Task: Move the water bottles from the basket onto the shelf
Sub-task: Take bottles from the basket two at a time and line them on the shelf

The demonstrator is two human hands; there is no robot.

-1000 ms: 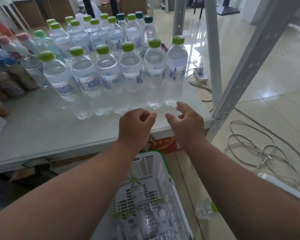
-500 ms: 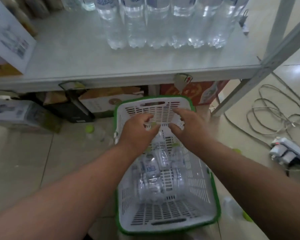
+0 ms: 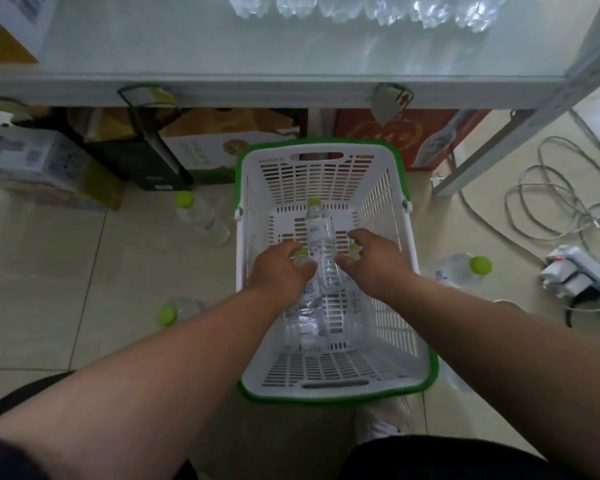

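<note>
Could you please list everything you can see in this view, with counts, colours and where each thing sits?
basket: one, white with green rim, on the floor below the shelf
bottles in basket: at least three, clear with green caps, lying on the basket floor
loose bottles: three, clear with green caps, on the floor tiles, two left of the basket, one right
shelf: one, pale grey, across the top
bottles on shelf: a row, clear, only the bases show
boxes: several, brown, red and white, under the shelf
cables: tangled, grey, on the floor at right
power strip: one, white, far right
left hand: inside the basket, at a bottle cap
right hand: inside the basket, fingers curled near a cap
</note>
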